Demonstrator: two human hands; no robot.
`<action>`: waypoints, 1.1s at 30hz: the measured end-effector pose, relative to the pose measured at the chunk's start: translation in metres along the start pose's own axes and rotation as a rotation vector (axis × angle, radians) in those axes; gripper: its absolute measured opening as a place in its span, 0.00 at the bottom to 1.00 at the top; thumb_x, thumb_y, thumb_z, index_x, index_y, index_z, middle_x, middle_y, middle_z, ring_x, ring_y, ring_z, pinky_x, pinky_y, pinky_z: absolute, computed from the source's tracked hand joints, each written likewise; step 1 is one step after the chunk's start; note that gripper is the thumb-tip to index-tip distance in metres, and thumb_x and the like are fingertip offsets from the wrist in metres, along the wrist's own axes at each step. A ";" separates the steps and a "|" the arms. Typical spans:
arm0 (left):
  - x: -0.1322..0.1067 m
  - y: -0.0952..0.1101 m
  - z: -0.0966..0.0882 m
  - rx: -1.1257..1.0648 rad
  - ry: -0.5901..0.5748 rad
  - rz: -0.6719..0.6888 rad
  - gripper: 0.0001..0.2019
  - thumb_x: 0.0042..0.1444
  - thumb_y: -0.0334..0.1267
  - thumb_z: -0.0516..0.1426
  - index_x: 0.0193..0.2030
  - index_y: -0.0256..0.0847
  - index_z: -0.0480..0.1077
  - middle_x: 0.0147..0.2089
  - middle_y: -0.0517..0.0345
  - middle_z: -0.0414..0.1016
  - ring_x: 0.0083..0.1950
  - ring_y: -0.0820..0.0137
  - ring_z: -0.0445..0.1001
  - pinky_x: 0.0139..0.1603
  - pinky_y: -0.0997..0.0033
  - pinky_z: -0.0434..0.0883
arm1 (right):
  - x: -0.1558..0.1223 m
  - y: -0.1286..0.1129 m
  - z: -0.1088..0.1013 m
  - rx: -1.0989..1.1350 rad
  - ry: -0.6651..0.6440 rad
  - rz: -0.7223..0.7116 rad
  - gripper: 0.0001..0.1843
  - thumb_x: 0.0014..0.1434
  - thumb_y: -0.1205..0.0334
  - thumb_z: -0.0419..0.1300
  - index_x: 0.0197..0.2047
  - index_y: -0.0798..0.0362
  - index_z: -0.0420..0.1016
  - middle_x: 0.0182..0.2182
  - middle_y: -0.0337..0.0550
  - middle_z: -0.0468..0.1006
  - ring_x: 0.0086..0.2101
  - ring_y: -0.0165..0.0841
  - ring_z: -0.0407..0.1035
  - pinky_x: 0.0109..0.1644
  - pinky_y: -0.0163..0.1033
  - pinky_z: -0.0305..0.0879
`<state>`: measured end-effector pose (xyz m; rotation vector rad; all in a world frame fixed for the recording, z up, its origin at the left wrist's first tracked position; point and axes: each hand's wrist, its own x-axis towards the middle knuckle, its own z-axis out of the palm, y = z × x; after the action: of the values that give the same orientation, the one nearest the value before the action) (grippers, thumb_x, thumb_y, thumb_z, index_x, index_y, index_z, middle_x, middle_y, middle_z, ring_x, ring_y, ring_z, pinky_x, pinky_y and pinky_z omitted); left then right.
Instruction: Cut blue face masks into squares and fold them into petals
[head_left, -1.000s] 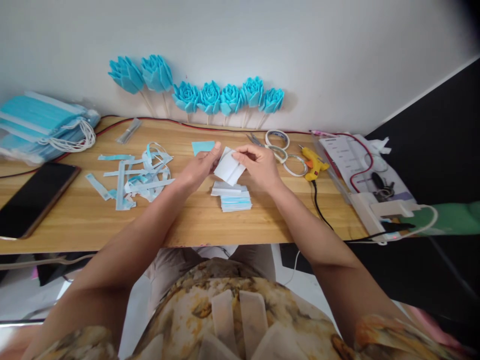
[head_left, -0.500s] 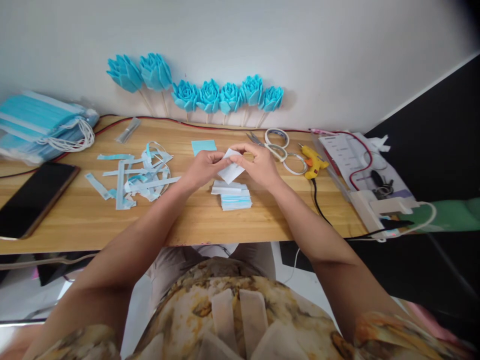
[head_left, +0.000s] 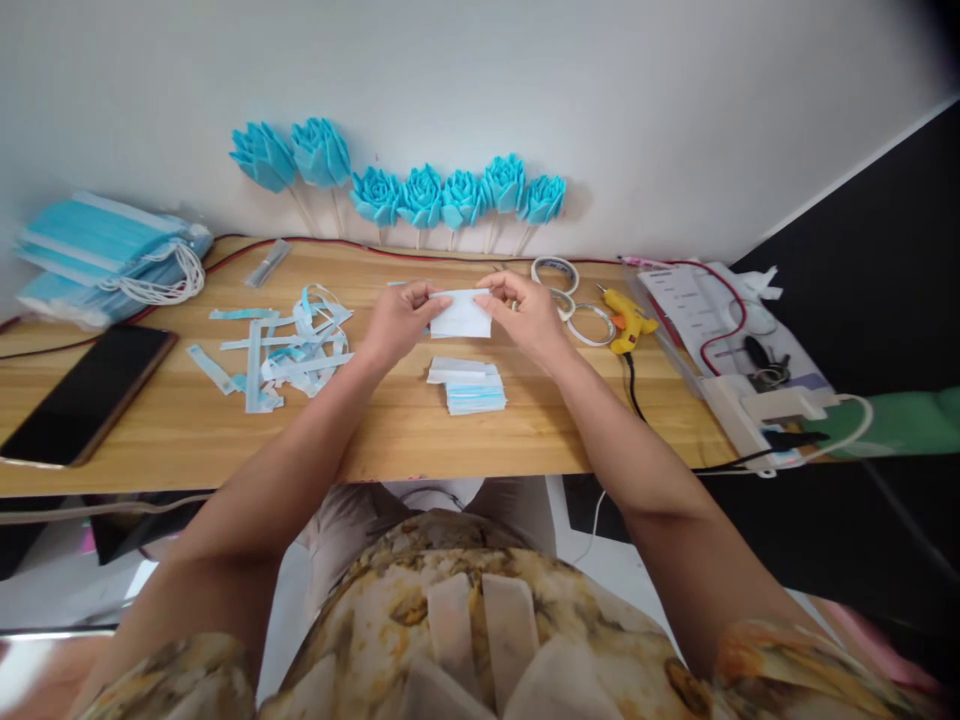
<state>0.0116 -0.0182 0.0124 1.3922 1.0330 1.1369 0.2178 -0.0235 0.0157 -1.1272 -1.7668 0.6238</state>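
Note:
Between both hands a small white piece of mask fabric (head_left: 460,316) is held up by its two upper corners. My left hand (head_left: 403,318) pinches the left corner between thumb and fingers. The right corner is pinched by my right hand (head_left: 527,310). Below it on the table lies a stack of cut white and blue mask pieces (head_left: 475,388). Just behind my left hand a sliver of a blue piece shows, mostly hidden. Scissors, largely covered by my right hand, lie near the tape rolls (head_left: 555,275).
Left are cut strips (head_left: 296,350), a phone (head_left: 90,395) and a pile of face masks (head_left: 112,260). Blue fabric flowers (head_left: 420,197) on sticks lean against the wall. Right are a yellow glue gun (head_left: 628,320), a power strip (head_left: 750,425), keys (head_left: 769,362) and cords.
The white piece has turned from a diamond angle to straight, edge up. My hands have moved apart to its two corners, and the blue piece behind is now mostly covered.

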 end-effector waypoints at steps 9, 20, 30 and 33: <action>-0.006 0.031 -0.007 0.274 -0.048 0.033 0.02 0.58 0.32 0.61 0.36 0.36 0.76 0.22 0.63 0.68 0.22 0.76 0.63 0.25 0.76 0.59 | 0.005 -0.027 -0.020 -0.157 -0.204 0.035 0.12 0.65 0.57 0.61 0.31 0.53 0.76 0.25 0.36 0.76 0.28 0.29 0.67 0.37 0.37 0.60; -0.088 0.018 0.007 1.117 -0.238 0.437 0.15 0.67 0.38 0.58 0.57 0.36 0.75 0.53 0.42 0.82 0.55 0.52 0.79 0.55 0.53 0.73 | -0.033 -0.032 0.002 -0.512 -0.524 0.286 0.12 0.65 0.57 0.60 0.32 0.54 0.77 0.28 0.40 0.79 0.30 0.31 0.68 0.35 0.37 0.53; -0.145 -0.019 0.026 1.198 -0.365 0.571 0.21 0.68 0.41 0.58 0.62 0.31 0.72 0.70 0.36 0.69 0.72 0.47 0.67 0.71 0.42 0.63 | -0.016 -0.048 0.012 -0.756 -0.719 0.205 0.15 0.59 0.53 0.66 0.48 0.47 0.83 0.44 0.42 0.85 0.42 0.37 0.74 0.36 0.38 0.53; -0.146 -0.019 0.026 1.202 -0.354 0.563 0.21 0.69 0.41 0.57 0.64 0.31 0.72 0.71 0.36 0.68 0.73 0.48 0.66 0.72 0.41 0.63 | -0.017 -0.048 0.015 -0.722 -0.729 0.182 0.11 0.59 0.55 0.65 0.44 0.48 0.83 0.39 0.41 0.84 0.37 0.35 0.72 0.35 0.38 0.51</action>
<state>0.0097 -0.1634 -0.0236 2.8469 1.1172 0.5110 0.1866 -0.0594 0.0398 -1.6977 -2.6616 0.5500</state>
